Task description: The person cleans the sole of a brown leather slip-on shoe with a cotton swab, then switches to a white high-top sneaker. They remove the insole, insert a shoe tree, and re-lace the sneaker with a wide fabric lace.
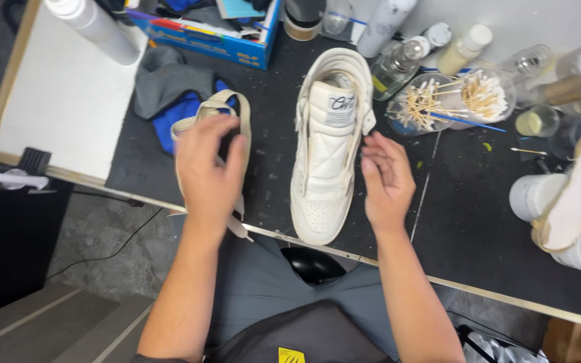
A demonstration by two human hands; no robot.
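On the black worktop [465, 202], a white high-top sneaker [326, 154] is lying between the hands: the left hand [208, 171] is gripping a beige lace [237, 111], the right hand [386, 181] is resting loosely curled against the sneaker's side, near cups of cotton swabs [438, 101].

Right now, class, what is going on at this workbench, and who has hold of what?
A person sits at a dark workbench with a white high-top shoe lying unlaced in front of them. The left hand holds a loop of cream shoelace off to the shoe's side. The right hand is open, its fingertips at the shoe's edge by the ankle. Jars of cotton swabs and bottles stand behind, and a grey and blue cloth lies near the lace.
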